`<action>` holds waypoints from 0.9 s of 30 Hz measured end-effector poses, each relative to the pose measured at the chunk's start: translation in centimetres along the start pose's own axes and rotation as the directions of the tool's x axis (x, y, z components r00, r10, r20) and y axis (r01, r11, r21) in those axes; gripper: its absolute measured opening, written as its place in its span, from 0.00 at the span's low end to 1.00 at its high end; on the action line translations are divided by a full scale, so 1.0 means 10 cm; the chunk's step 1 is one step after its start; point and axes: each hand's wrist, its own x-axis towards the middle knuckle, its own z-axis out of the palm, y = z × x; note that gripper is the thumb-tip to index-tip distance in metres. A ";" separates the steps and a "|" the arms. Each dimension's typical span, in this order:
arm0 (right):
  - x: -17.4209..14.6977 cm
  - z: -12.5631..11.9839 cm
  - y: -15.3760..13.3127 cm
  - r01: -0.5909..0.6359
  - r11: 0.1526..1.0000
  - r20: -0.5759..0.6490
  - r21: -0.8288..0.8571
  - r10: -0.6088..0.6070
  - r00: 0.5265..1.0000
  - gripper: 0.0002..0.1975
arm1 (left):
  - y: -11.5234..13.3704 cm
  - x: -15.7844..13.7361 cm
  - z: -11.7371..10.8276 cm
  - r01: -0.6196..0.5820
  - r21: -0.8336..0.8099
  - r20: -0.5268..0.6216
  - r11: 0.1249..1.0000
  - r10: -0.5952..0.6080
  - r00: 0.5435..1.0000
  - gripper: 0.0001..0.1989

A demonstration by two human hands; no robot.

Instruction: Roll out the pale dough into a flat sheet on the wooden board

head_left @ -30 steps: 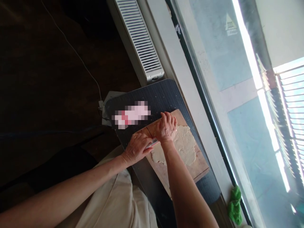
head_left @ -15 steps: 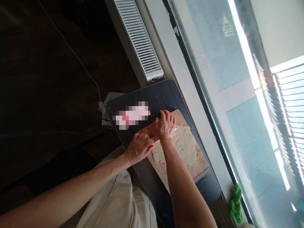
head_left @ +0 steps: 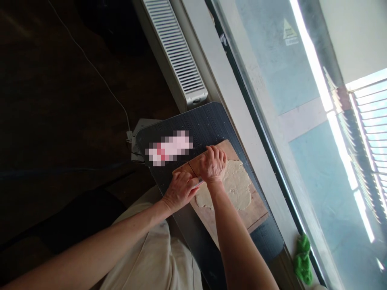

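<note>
A flat, ragged-edged sheet of pale dough (head_left: 237, 187) lies on a wooden board (head_left: 256, 213). My left hand (head_left: 180, 188) is closed at the board's near left edge, its fingers wrapped round one end of a slim pale rod (head_left: 199, 183). My right hand (head_left: 214, 164) is curled over the same rod at the dough's left edge. Only a short stretch of the rod shows between the hands, so its kind cannot be told. My right forearm covers part of the dough and board.
The board rests on a dark table (head_left: 208, 121) with pale crumbs. A blurred pink-and-white item (head_left: 172, 147) lies left of the board. A radiator (head_left: 178, 52) and a window frame (head_left: 248, 108) border the table. A green cloth-like thing (head_left: 302, 259) sits at lower right. A cable (head_left: 102, 76) crosses the floor.
Both hands have shifted slightly toward me, still closed on the rod. Less of the rod shows between them. The whole view has moved a little.
</note>
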 end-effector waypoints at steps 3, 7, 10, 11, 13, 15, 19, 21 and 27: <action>-0.13 -0.04 0.06 -0.017 1.000 -0.010 -0.012 0.017 1.000 0.17 | 0.07 -0.01 0.00 0.008 0.011 0.024 1.000 -0.008 1.000 0.12; 0.06 0.06 -0.04 -0.023 1.000 -0.020 -0.010 0.023 1.000 0.18 | -0.06 0.05 -0.05 -0.004 -0.007 0.003 1.000 0.004 1.000 0.14; 0.26 0.13 -0.16 -0.003 1.000 -0.008 0.005 0.003 1.000 0.19 | -0.17 0.09 -0.06 0.005 0.006 -0.020 1.000 -0.005 1.000 0.15; 0.28 0.14 -0.17 0.006 1.000 -0.004 0.009 -0.006 1.000 0.19 | -0.18 0.09 -0.05 0.007 0.005 -0.019 1.000 -0.007 1.000 0.14; 0.24 0.10 -0.13 0.012 1.000 0.003 0.014 -0.012 1.000 0.19 | -0.14 0.07 -0.01 0.005 -0.010 -0.017 1.000 -0.005 1.000 0.14; 0.13 0.04 -0.06 -0.003 1.000 0.002 0.007 0.003 1.000 0.18 | -0.07 0.04 0.02 0.003 -0.027 -0.013 1.000 -0.004 1.000 0.15; 0.11 0.03 -0.04 -0.030 0.999 0.008 -0.020 0.031 1.000 0.18 | -0.06 0.04 0.01 -0.005 -0.028 -0.011 1.000 0.005 1.000 0.16; 0.22 0.07 -0.11 -0.014 1.000 0.023 -0.016 0.015 1.000 0.18 | -0.13 0.08 -0.03 -0.002 -0.027 -0.021 1.000 0.001 1.000 0.16; 0.19 0.06 -0.11 0.016 0.999 0.008 0.029 -0.016 1.000 0.18 | -0.08 0.09 -0.03 0.027 -0.043 -0.021 0.999 -0.028 0.999 0.15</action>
